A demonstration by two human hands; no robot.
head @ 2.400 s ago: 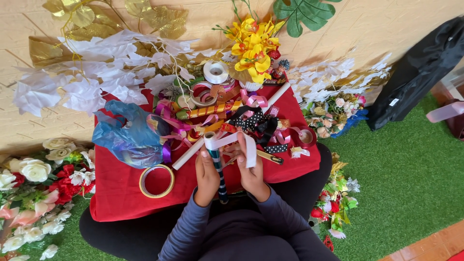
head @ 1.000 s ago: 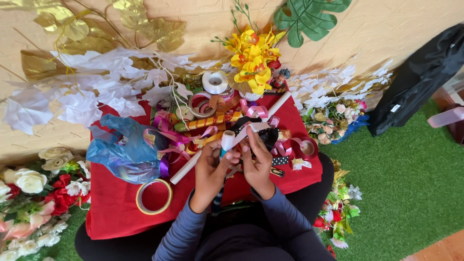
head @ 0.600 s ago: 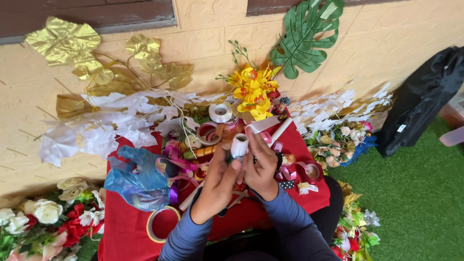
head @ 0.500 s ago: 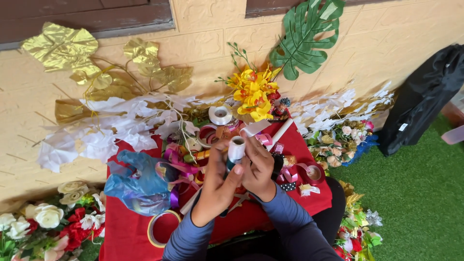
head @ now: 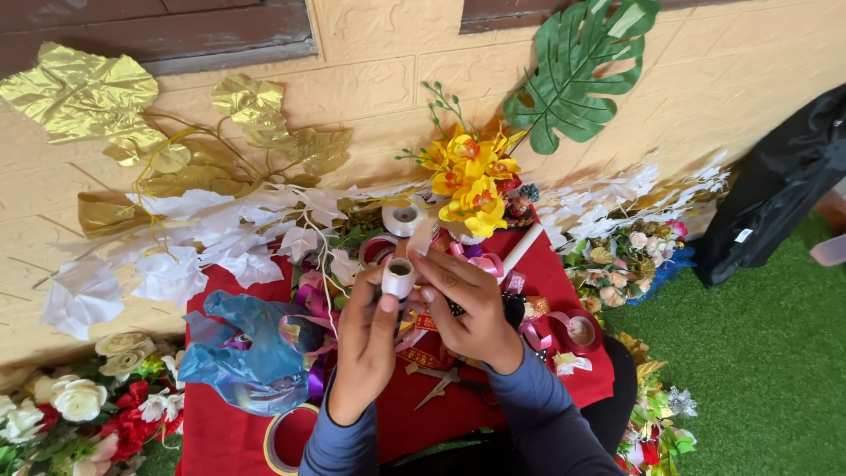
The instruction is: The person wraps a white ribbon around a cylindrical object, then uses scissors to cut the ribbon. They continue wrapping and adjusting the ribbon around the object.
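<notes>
My left hand (head: 367,342) holds a small white ribbon spool (head: 397,278) upright, above the red cloth (head: 220,432). My right hand (head: 467,304) pinches the loose white ribbon end (head: 419,240) at the top of the spool, fingers touching it. Under the hands lie scissors (head: 441,381) and several pink and patterned ribbon rolls (head: 564,330). Another white ribbon roll (head: 404,218) sits farther back on the cloth.
A blue plastic bag (head: 251,353) and a tape ring (head: 284,438) lie left of my arms. White fabric leaves (head: 229,251), gold leaves (head: 88,97), yellow flowers (head: 467,176) and a green leaf (head: 582,62) rest against the wall. Flower heaps lie on green turf (head: 758,353). A black bag (head: 775,194) is at right.
Both hands lifted the white spool from the cloth toward the camera. The view tilted up to show more wall. The right hand now pulls the ribbon end upward.
</notes>
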